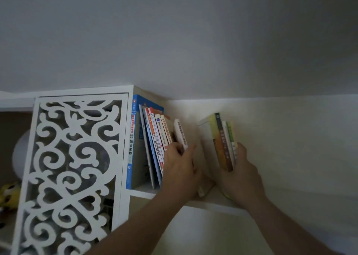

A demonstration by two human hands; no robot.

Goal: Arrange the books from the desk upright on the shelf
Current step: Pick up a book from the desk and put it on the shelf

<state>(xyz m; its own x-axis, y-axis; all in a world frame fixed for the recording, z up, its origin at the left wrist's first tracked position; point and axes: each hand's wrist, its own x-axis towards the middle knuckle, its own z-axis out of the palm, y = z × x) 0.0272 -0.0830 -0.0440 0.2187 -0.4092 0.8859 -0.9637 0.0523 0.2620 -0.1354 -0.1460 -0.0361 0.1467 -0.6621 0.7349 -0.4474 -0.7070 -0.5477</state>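
While the white wooden shelf (143,193) held leaning paperbacks (155,144) beside the left hand (179,169), which gripped a white book (180,133), the right hand (239,175) clasped green-orange books (222,144).

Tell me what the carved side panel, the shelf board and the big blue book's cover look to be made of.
Carved side panel: likely painted wood or fibreboard, matte white, with scrollwork cut clean through. Shelf board: seemingly white laminated or painted board, smooth with a squared edge. Big blue book: printed paper or card cover, faintly glossy; the blur leaves the finish uncertain.
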